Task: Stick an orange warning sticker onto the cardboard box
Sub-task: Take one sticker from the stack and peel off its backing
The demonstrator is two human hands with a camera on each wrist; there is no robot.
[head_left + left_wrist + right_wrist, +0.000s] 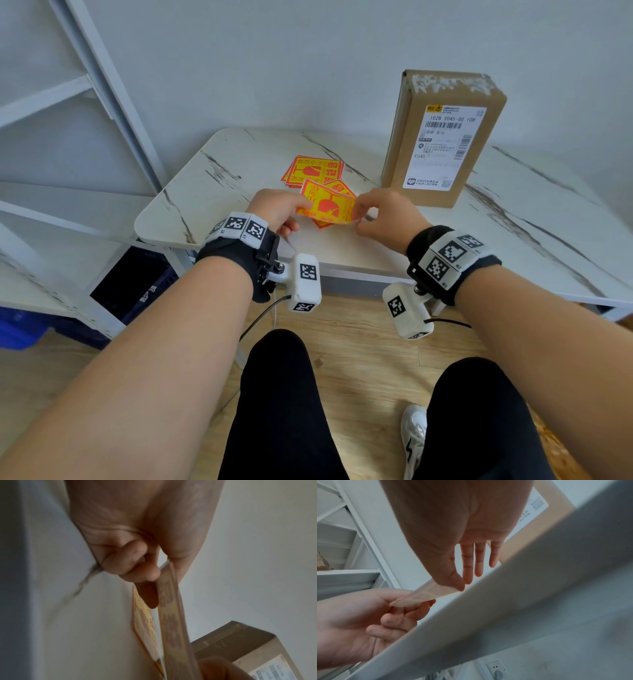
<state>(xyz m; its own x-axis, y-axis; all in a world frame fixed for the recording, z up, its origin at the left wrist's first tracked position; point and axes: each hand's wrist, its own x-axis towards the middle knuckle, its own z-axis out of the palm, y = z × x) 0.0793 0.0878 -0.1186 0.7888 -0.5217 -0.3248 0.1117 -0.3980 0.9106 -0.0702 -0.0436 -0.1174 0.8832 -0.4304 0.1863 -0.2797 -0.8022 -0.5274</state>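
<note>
An orange and yellow warning sticker (327, 205) hangs just above the white marble table (239, 161), held by both hands. My left hand (301, 209) pinches its left edge, and the left wrist view shows the sticker (171, 615) edge-on under the curled fingers (137, 568). My right hand (358, 209) pinches the right corner between thumb and forefinger, the other fingers (478, 561) straight. The tall cardboard box (442, 137) with a white shipping label stands upright at the back right, apart from both hands.
A loose pile of more orange stickers (315, 169) lies on the table behind the held one, and another sticker (144, 622) lies below it. White metal shelving (68, 102) stands at the left. A blue crate (137, 284) sits under the table.
</note>
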